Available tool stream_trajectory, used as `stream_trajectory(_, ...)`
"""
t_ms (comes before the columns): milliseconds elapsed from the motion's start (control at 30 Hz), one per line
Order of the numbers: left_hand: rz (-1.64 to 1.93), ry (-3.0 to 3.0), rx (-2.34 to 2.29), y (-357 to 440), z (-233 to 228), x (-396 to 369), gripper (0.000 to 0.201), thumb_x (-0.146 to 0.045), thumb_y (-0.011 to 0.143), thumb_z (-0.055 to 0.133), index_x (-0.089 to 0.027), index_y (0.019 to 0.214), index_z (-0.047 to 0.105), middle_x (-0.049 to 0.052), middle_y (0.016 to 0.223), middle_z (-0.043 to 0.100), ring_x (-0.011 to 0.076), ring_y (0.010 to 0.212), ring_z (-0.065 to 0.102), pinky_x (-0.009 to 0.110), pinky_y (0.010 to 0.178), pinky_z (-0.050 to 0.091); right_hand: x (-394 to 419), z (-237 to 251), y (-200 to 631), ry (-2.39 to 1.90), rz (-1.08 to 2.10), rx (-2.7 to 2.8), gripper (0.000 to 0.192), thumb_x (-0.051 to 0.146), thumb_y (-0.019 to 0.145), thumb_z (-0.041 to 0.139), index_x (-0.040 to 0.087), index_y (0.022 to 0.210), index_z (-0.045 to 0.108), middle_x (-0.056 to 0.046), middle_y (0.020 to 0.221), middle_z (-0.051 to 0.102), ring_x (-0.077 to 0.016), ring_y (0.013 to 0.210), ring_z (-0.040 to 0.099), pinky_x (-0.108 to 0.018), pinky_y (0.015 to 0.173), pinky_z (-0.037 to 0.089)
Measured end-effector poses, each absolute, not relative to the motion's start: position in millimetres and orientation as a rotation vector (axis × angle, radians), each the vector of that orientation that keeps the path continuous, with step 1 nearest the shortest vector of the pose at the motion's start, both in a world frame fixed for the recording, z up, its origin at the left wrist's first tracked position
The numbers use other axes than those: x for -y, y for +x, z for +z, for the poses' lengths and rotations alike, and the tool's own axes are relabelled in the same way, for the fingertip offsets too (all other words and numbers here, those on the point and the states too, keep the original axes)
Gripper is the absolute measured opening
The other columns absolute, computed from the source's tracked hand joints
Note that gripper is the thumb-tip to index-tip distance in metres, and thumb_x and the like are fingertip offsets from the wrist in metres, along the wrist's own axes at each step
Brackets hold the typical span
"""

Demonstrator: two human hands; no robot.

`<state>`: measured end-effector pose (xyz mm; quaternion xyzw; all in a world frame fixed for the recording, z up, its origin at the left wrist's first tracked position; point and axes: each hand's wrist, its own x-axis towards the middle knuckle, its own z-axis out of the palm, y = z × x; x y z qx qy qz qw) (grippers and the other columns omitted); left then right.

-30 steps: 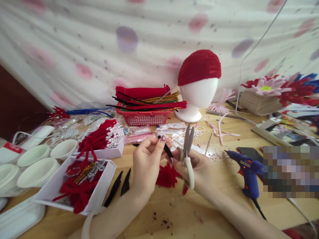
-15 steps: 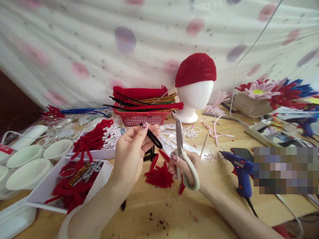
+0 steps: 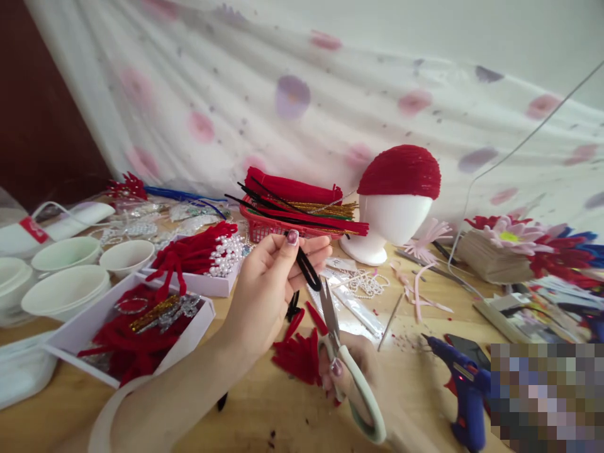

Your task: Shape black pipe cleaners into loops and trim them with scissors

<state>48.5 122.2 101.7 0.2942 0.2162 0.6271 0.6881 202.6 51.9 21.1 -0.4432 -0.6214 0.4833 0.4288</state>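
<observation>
My left hand pinches a black fuzzy pipe cleaner between thumb and fingers. It is bent into a narrow loop, and its round end points down to the right. In my right hand is a pair of scissors with pale handles, blades pointing up. Their tips are at the loop's lower end; whether they touch it I cannot tell. Below, beside the right hand, lies a bunch of short red fuzzy pieces on the wooden table.
Behind stand a red basket of pipe cleaners and a white foam head with a red cap. At left are a white box of red pieces and paper cups. A blue glue gun lies at right.
The view has shifted, so the table's things appear lower. The scissors' tips have come up to the black loop's end. My left hand still pinches the pipe cleaner.
</observation>
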Motion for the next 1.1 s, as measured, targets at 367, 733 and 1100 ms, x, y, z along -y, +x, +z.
stream_trajectory(367,1.385,0.598,-0.506,51.4,103.1,-120.4,0.021,-0.021,0.095,0.060,-0.016,0.075,0.057,0.008,0.087,0.079,0.0187,0.084,0.076,0.034,0.079,0.061,-51.1,23.6,199.4,-1.088,1.215,1.554,0.057,0.072,0.080,0.061,0.021,0.060,0.045,0.002,0.052,0.048,-0.0101,0.043,0.040,-0.022,0.038,0.030)
stream_trajectory(733,1.391,0.602,-0.498,51.8,101.6,-120.5,0.020,-0.020,0.096,0.059,-0.016,0.076,0.057,0.007,0.086,0.080,0.0170,0.077,0.076,0.031,0.075,0.061,-50.5,20.6,199.5,-1.081,1.219,1.532,0.055,0.069,0.083,0.061,0.020,0.062,0.051,0.001,0.050,0.051,-0.0097,0.039,0.043,-0.020,0.035,0.029)
stream_trajectory(1100,1.388,0.576,-0.456,51.2,101.9,-121.8,0.020,-0.020,0.097,0.056,-0.016,0.077,0.057,0.007,0.086,0.080,0.0167,0.079,0.076,0.029,0.073,0.060,-47.4,14.7,202.0,-1.141,1.251,1.481,0.055,0.069,0.081,0.063,0.019,0.061,0.050,0.001,0.045,0.051,-0.0087,0.034,0.043,-0.018,0.033,0.030)
